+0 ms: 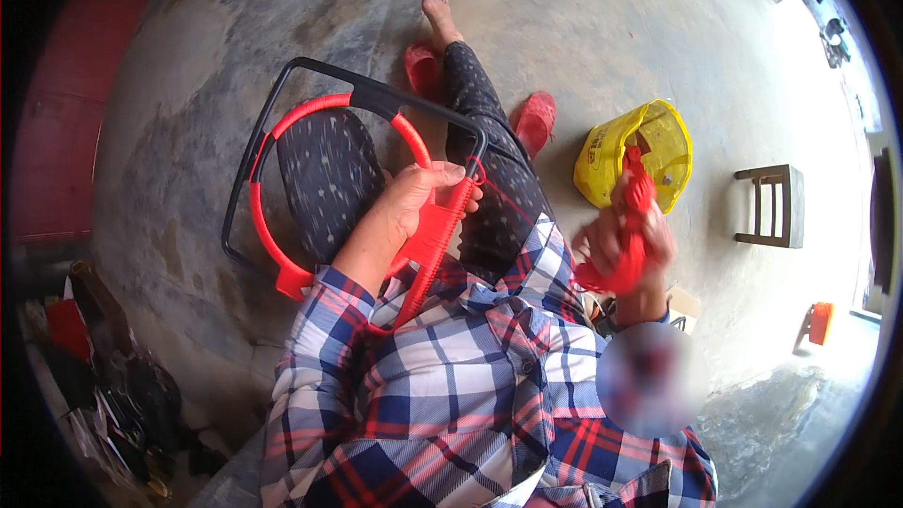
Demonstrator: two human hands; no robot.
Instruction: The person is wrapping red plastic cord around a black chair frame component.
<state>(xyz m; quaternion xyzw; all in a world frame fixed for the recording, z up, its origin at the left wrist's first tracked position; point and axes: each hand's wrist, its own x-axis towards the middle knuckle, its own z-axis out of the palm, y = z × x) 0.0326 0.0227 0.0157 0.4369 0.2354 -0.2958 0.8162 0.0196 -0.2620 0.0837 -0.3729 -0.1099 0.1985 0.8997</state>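
Frame in pinch of left hand, red cord in curled fingers of right hand

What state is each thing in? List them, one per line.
Red-and-black frame, partly wrapped in red.
Red cord, bunched.
Left hand, gripping the frame.
Right hand, closed on the cord, blurred.
Yellow bucket, open-topped.
Red slippers, off the bare foot.
Wooden stool, apparently upright.
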